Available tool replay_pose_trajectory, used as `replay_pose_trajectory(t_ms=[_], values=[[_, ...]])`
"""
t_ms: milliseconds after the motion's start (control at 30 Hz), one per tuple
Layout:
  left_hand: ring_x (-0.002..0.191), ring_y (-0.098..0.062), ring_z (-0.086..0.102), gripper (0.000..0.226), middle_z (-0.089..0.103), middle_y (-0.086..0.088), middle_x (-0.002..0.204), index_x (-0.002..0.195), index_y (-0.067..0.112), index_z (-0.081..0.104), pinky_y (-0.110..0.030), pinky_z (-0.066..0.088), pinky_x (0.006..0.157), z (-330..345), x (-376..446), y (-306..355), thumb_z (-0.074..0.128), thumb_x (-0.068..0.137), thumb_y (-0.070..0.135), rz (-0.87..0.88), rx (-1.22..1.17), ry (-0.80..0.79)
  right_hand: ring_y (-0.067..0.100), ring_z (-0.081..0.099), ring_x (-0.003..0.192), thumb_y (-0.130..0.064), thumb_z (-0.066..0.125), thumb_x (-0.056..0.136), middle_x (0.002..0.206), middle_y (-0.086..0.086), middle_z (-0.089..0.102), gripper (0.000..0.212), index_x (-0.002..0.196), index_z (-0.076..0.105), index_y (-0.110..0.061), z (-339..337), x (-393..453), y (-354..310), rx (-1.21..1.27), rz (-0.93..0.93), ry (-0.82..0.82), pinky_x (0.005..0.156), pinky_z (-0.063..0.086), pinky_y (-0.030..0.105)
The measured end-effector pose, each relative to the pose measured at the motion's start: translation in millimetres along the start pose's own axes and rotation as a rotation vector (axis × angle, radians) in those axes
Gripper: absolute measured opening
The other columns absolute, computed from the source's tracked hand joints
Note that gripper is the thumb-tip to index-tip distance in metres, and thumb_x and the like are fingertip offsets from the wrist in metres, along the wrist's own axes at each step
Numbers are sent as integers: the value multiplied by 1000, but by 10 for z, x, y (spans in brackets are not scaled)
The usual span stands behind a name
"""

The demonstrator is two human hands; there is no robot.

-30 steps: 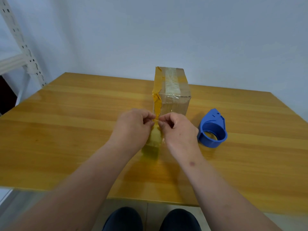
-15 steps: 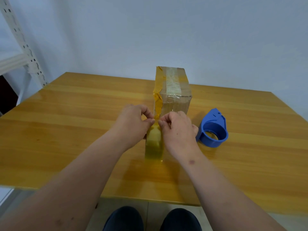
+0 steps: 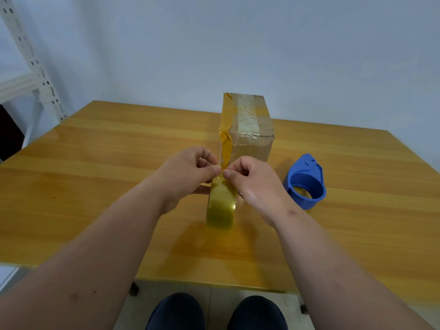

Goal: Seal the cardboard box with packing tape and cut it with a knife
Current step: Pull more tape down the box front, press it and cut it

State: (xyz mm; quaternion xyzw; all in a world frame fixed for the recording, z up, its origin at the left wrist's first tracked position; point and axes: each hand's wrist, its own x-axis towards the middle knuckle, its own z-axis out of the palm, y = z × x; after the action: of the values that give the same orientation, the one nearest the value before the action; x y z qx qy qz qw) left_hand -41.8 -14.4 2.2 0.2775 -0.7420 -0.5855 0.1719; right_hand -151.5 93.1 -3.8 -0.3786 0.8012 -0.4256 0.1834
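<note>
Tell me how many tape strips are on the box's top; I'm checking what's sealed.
2 on the cardboard box: a yellowish tape strip along the top's left edge, a clear tape strip down the middle. Other faces may hide more.

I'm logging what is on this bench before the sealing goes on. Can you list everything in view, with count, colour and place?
cardboard box: one, brown, with yellowish and clear tape on it, upright at table centre, behind the hands.
tape roll: one, translucent yellow, on edge in front of the box, between the hands.
tape dispenser: one, blue, on the table right of the box.
table: one, light wood, fills the middle of the view.
shelf frame: one, white metal, far left by the wall.
Knife: none visible.
left hand: one, pinching the tape end at the top of the roll.
right hand: one, pinching the same tape end from the other side.
</note>
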Motion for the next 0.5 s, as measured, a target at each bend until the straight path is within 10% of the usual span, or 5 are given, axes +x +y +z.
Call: replay_pose_trajectory(t_ms=[500], values=[[69, -15, 65, 17, 66, -6, 69, 73, 5, 60, -37, 60, 82, 25, 61, -27, 62, 90, 3, -103, -123, -7, 20, 60, 79, -27, 64, 91, 96, 15, 74, 20, 89, 72, -9, -57, 40, -1, 101, 67, -3, 80, 53, 43]])
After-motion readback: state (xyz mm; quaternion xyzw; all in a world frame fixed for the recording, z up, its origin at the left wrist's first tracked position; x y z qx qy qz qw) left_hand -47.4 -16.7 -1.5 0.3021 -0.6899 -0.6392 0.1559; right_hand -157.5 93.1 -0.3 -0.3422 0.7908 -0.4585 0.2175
